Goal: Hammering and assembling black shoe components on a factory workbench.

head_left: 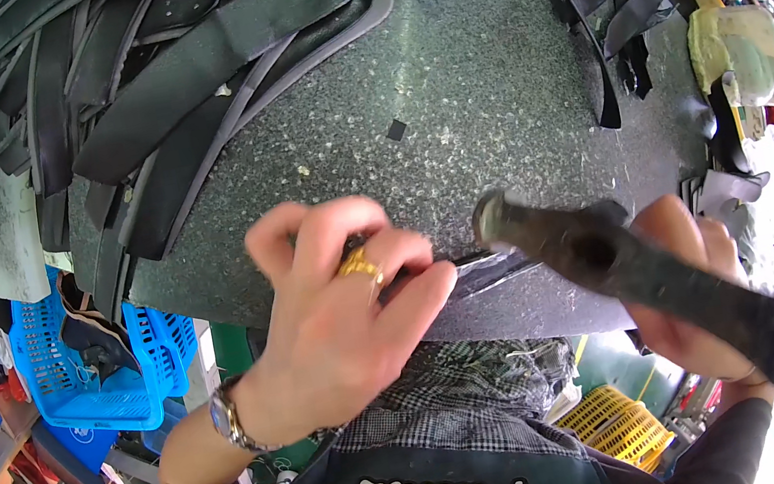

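My right hand (689, 326) is wrapped round a hammer (661, 280). The hammer's dark metal head spans the view from the middle to the lower right, and its round face is above the near part of the stone tabletop (482, 75). My left hand (339, 321), with a gold ring and a wristwatch, is closed at the near edge of the tabletop. Its fingertips press on the end of a thin black strip (498, 270), which runs right under the hammer head. My fingers hide part of that strip.
Black leather-like straps (209, 78) are heaped at the far left. More black pieces (613, 3) lie at the far right. A small black square (397, 129) is on the stone. Blue baskets (97, 389) stand at lower left, yellow baskets (618, 423) at lower right.
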